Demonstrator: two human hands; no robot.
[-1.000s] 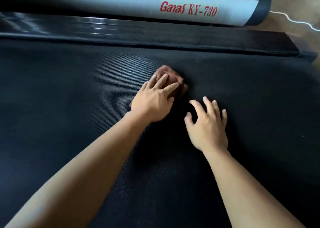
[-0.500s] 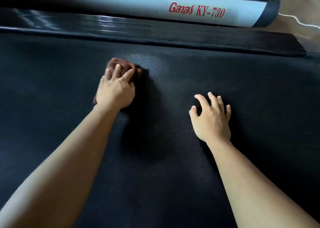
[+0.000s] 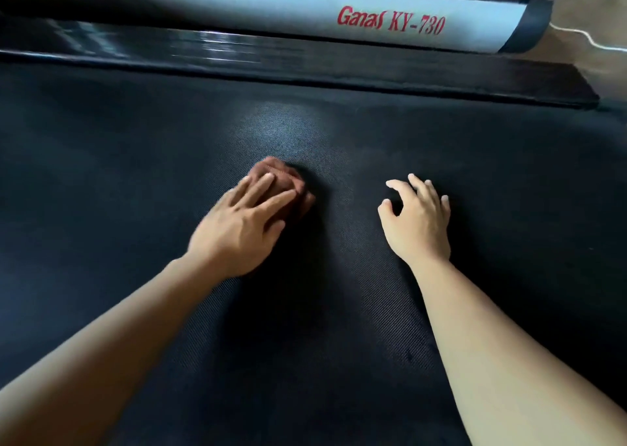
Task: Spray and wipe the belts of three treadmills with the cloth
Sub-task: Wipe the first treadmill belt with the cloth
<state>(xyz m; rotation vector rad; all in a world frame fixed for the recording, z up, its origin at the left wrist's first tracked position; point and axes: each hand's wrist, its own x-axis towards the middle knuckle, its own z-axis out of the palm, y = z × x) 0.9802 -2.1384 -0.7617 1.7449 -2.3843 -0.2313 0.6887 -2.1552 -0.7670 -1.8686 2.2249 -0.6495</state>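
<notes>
Black woven rubber, the belt [image 3: 118, 191] fills nearly the whole view and carries everything. A pale sheen lies toward its far edge; whether that is spray or only light I cannot tell. Along that far edge runs a glossy black rail [image 3: 339, 72], with a grey tube [image 3: 254, 8] lettered in red beyond it. Past the far right corner a white cable [image 3: 592, 40] trails over the floor. The left hand [image 3: 237, 232] lies flat in mid-belt with its fingers [image 3: 261, 187] straight, pressing down on the brown cloth [image 3: 285, 177], which is bunched beneath them well short of the rail. The right hand [image 3: 419, 221] is near but apart, propped on the belt on spread, loosely bent fingers [image 3: 415, 182] that grasp nothing. This looks like the wiping step. It would go best with even palm pressure and long overlapping passes carried right up to the rail. The wad probably touches little of the belt, so flattening it should help. There is plenty of bare belt to the left and toward the near edge. To the right, the propping hand stands in the path and would need to shift.
</notes>
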